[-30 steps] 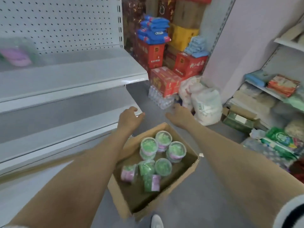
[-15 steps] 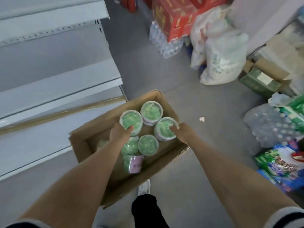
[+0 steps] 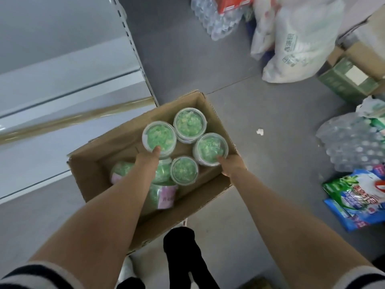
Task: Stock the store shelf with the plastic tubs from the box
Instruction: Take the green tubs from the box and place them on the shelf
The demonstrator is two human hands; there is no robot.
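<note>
Box [image 3: 217, 116] sits on the floor [image 3: 260, 105] just beside the shelf [image 3: 62, 84]. Both hands are in it. Left hand [image 3: 146, 162] grips the left tub [image 3: 159, 135], thumb on the lid rim, other fingers hidden. Right hand [image 3: 232, 165] grips the right tub [image 3: 210, 147] the same way. Far tub [image 3: 189, 124] and near tub [image 3: 184, 171] stand upright, and a pink-label tub [image 3: 165, 197] lies on its side.

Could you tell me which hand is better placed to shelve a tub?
Probably the left hand: it grips the left tub, and the shelf lies on its side; the right hand grips the right tub, farther off.
</note>
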